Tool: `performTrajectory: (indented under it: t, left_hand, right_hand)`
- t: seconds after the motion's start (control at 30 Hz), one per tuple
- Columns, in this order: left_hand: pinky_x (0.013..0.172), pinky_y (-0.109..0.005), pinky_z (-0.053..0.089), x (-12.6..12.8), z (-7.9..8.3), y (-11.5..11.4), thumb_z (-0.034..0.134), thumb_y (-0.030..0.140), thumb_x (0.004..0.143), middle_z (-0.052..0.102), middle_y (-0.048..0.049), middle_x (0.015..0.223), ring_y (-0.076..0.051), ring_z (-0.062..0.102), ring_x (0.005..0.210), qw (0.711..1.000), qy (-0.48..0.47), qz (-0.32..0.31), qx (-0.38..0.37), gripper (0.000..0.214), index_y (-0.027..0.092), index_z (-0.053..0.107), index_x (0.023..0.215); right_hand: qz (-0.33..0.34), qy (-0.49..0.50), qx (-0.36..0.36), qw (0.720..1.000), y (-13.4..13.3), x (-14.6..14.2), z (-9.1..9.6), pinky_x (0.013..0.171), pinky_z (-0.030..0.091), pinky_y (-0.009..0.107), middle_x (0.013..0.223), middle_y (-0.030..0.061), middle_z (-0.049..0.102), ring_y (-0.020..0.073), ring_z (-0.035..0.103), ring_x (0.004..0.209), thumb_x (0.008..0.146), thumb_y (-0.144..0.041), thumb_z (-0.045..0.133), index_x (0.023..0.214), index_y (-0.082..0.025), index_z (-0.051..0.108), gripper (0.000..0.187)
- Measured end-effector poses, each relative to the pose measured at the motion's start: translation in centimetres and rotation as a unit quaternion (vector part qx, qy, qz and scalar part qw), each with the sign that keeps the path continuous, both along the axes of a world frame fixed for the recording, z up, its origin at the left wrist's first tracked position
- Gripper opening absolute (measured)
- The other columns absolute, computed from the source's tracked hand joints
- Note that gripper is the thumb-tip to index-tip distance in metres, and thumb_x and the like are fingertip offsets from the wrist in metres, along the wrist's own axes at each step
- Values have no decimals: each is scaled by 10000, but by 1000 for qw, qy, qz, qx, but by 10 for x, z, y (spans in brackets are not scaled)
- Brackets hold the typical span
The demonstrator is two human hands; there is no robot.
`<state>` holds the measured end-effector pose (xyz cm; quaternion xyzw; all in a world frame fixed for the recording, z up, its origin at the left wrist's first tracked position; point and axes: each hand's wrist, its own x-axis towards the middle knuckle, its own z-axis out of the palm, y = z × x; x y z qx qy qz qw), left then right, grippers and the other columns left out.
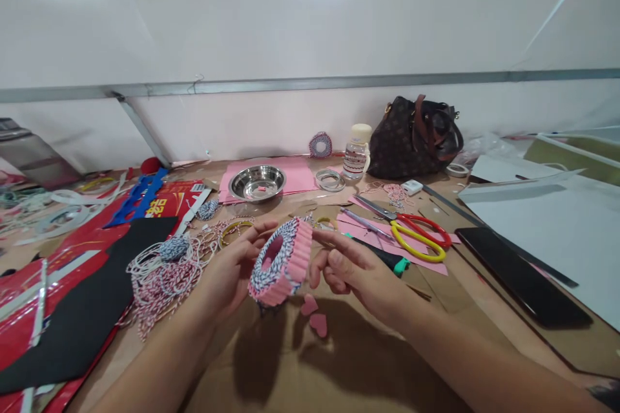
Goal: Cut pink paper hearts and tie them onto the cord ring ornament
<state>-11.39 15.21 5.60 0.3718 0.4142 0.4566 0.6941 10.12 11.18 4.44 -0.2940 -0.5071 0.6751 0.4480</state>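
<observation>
My left hand (237,267) is closed round the left side of a pink pleated-paper ring (298,264), whose face is wound with navy-and-white twisted cord. The ring is held tilted above the cardboard, with its round opening facing left. On the other side, my right hand (351,271) points its index finger at the ring's upper right edge; whether it touches cannot be made out. Its other fingers are loosely bent, with nothing visible in them. Below the ring lie two pink paper hearts (318,324). A tangle of red-and-white cord (162,284) lies left of my left forearm.
Scissors (419,238) with red and yellow handles lie at right, near a black phone (523,277). Farther back are a steel bowl (258,182), a bottle (356,154) and a brown handbag (407,138). Black sheet material (82,309) covers the left side.
</observation>
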Motion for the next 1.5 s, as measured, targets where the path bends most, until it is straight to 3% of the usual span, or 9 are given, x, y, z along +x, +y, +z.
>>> performTrajectory:
  t: [0.17, 0.47, 0.67, 0.9, 1.07, 1.17, 1.27, 1.33, 1.5]
  left_hand:
    - [599, -258, 517, 6, -2, -2, 532, 73, 596, 726, -47, 1056, -148, 648, 653, 1000, 14, 13, -9, 541, 190, 574, 1123]
    - [680, -271, 530, 2, -5, 1, 539, 87, 618, 712, -54, 1072, -181, 674, 794, 1000, 7, 16, 4, 524, 179, 578, 1132]
    - [777, -214, 502, 0, -10, 3, 682, 159, 740, 626, -35, 1226, -171, 615, 1060, 985, 22, 105, 139, 471, 237, 580, 1193]
    - [964, -357, 500, 1, -13, -6, 727, 192, 776, 657, -41, 1268, -231, 623, 1131, 973, 46, 68, 217, 447, 281, 630, 1203]
    - [976, -445, 519, -3, -10, -11, 725, 421, 796, 668, -72, 1316, -354, 586, 1230, 984, 46, 8, 171, 481, 291, 665, 1255]
    - [905, -452, 560, -4, -6, -12, 584, 579, 869, 648, -74, 1355, -368, 579, 1245, 988, 39, 3, 150, 515, 310, 644, 1304]
    - [900, -430, 567, -2, -2, -14, 502, 651, 893, 631, -90, 1378, -351, 578, 1251, 990, 40, 5, 138, 585, 273, 635, 1320]
    - [906, -410, 566, 0, 0, -16, 580, 604, 878, 629, -96, 1379, -336, 596, 1230, 989, 38, 2, 141, 561, 255, 634, 1314]
    - [825, -366, 587, 4, 6, -22, 737, 474, 809, 665, -86, 1326, -314, 670, 1114, 988, 43, 11, 145, 553, 267, 630, 1310]
  right_hand:
    - [43, 9, -3, 999, -8, -4, 4, 513, 371, 202, 814, 19, 654, 109, 593, 644, 890, -553, 652, 1383, -240, 519, 598]
    - [29, 13, -12, 999, -7, -2, 4, 498, 417, 205, 794, 9, 651, 103, 588, 609, 899, -535, 649, 1366, -223, 520, 576]
    - [-29, -90, 63, 994, -5, -4, 8, 553, 432, 226, 814, -13, 585, 120, 574, 668, 793, -472, 772, 1264, -206, 564, 580]
    - [-143, -306, 226, 914, -6, -4, 9, 669, 468, 283, 835, 16, 616, 164, 586, 756, 881, -250, 624, 1011, -179, 640, 150]
    - [-208, -349, 483, 775, -4, 8, -1, 811, 508, 328, 1033, 70, 649, 194, 610, 913, 881, -71, 565, 1230, -185, 578, 368]
    - [-221, -358, 541, 728, -5, 11, -4, 827, 524, 312, 1037, 73, 637, 186, 605, 934, 936, -68, 517, 1272, -198, 560, 363]
    - [-213, -367, 573, 701, -7, 10, -5, 824, 536, 323, 1007, 75, 640, 191, 604, 913, 945, -85, 530, 1291, -181, 556, 360]
    - [-209, -363, 587, 693, -9, 9, -5, 830, 540, 335, 1015, 82, 649, 195, 610, 911, 941, -96, 555, 1305, -166, 549, 371]
    - [-203, -353, 581, 704, -12, 7, -5, 808, 553, 336, 1026, 86, 662, 197, 623, 916, 940, -122, 581, 1283, -180, 556, 349]
